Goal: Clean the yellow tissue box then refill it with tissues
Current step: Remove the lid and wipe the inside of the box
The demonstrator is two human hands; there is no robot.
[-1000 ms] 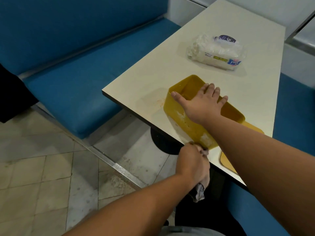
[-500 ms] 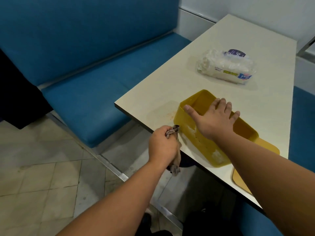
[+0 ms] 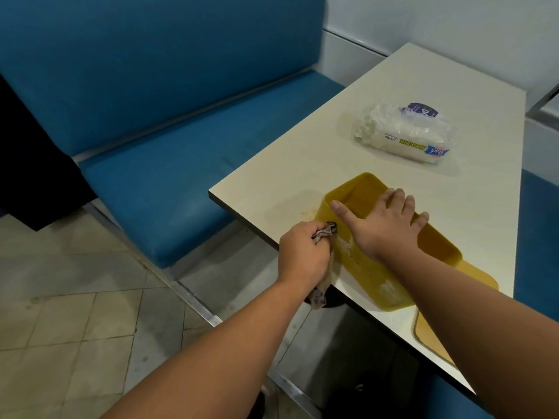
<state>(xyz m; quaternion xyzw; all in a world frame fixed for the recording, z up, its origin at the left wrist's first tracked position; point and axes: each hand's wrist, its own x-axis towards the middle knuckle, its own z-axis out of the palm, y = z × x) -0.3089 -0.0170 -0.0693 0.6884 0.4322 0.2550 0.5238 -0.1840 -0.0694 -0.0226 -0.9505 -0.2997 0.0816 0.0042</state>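
The open yellow tissue box (image 3: 367, 275) lies on the cream table near its front edge, with whitish smears on its near side wall. My right hand (image 3: 381, 225) rests flat across the box's open top, thumb on the left rim, holding it down. My left hand (image 3: 302, 252) is closed around a crumpled grey rag (image 3: 325, 234) and presses it against the box's near wall by the left corner; the rag's tail hangs below the table edge. A plastic pack of white tissues (image 3: 403, 133) lies farther back on the table.
The yellow lid (image 3: 435, 337) lies flat beside the box at the table's (image 3: 287, 176) near right edge. A blue bench seat (image 3: 169, 182) runs along the left, another blue seat (image 3: 537, 225) is at the right. Tiled floor (image 3: 60, 313) lies below left.
My left hand with the rag moved from the box's near right corner leftward along its side wall to the left corner. My right hand stayed on the box.
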